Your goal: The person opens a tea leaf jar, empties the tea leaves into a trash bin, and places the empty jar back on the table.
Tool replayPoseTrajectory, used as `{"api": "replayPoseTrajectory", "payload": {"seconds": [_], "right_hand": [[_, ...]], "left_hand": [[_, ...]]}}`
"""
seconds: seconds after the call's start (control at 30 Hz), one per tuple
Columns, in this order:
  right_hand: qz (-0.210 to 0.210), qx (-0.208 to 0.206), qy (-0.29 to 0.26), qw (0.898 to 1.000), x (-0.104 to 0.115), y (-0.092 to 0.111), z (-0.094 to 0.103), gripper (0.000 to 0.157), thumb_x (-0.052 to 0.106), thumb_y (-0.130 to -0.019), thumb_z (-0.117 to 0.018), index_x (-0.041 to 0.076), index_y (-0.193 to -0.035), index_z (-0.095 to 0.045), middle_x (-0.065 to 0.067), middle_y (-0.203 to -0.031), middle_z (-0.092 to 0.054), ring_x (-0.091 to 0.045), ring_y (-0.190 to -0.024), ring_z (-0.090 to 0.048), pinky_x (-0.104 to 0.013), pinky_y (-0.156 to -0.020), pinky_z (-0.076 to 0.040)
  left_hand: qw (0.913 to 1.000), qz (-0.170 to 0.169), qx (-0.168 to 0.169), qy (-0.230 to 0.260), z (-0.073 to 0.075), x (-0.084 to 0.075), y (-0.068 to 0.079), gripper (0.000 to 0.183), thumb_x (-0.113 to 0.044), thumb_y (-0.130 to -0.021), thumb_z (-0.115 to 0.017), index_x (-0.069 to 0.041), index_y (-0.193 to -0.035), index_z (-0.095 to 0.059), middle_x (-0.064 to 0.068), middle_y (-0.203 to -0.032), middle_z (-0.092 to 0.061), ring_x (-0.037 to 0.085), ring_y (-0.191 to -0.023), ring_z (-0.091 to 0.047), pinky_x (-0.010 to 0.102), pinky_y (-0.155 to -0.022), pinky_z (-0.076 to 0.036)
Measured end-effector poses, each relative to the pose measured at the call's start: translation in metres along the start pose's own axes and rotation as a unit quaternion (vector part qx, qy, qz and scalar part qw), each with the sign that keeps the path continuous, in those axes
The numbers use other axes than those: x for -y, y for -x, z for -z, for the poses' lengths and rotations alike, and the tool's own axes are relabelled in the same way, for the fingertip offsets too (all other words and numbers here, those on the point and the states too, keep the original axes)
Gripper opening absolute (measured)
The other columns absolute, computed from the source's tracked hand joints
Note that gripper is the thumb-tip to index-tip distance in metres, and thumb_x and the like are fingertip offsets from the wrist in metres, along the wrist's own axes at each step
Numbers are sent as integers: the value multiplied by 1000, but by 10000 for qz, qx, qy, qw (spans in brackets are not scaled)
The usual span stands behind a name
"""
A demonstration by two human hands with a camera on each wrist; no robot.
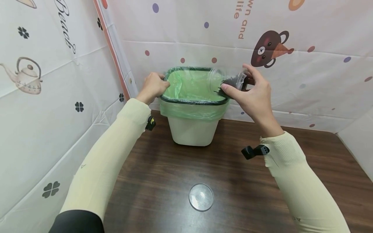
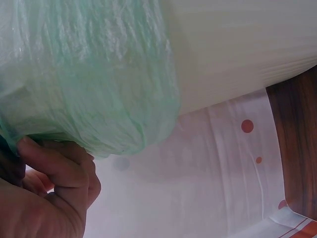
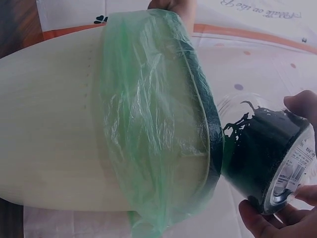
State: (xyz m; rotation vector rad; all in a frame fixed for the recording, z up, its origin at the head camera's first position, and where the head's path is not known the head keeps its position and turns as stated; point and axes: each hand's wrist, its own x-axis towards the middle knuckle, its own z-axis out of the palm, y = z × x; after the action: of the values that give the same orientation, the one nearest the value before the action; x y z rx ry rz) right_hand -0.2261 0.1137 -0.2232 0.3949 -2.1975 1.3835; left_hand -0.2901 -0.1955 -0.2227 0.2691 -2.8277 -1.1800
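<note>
A pale trash bin (image 1: 192, 131) stands upright, lined with a translucent green garbage bag (image 1: 190, 110) folded over its dark rim. My left hand (image 1: 152, 88) grips the bin's left rim through the bag; in the left wrist view its curled fingers (image 2: 54, 166) meet the bag edge. At the right rim, my right hand (image 1: 256, 98) holds a clear jar (image 3: 285, 163) by its base end. The jar lies tipped on its side, mouth toward the bin's opening. Dark, thin shreds (image 1: 228, 84) fill much of it; their exact kind is unclear. A label shows on the jar's base.
A round clear lid (image 1: 201, 197) lies flat on the dark wooden table (image 1: 163, 181), in front of the bin. Printed white sheeting (image 1: 175, 29) hangs close behind the bin and along the left side. Small black cameras (image 1: 255, 151) sit at both wrists.
</note>
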Motion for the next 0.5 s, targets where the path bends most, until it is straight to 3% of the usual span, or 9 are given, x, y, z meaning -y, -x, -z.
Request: {"api": "replayPoseTrajectory", "payload": {"seconds": [0.1,0.33,0.5], "right_hand": [[36,16,21,10000,1,-1,-1,83,34,-75,-87,18,-148,-51,-6,-126,-61,-17,-107,-56,-26,-80,-44],[-20,52,44,10000,3,-2,-2,86,35,-75,-87,17,-150,-47,-7,-131,-59,-16,-109,-55,-26,-81,-44],[4,51,76,10000,3,-2,-3,87,35,-76,-87,19,-150,-46,-7,-134,-59,-15,-108,-54,-25,-79,-44]], "left_hand": [[10000,2,11,5,0,0,0,52,-20,-98,-57,-10,-149,-51,5,-152,-48,11,-60,-45,23,-52,-41],[10000,-35,0,-14,-1,-1,1,51,-20,-99,-56,-9,-149,-51,6,-152,-48,15,-77,-51,24,-58,-44],[10000,-54,19,-13,0,-1,1,50,-20,-99,-56,-8,-148,-51,7,-150,-49,14,-71,-51,24,-56,-43]]}}
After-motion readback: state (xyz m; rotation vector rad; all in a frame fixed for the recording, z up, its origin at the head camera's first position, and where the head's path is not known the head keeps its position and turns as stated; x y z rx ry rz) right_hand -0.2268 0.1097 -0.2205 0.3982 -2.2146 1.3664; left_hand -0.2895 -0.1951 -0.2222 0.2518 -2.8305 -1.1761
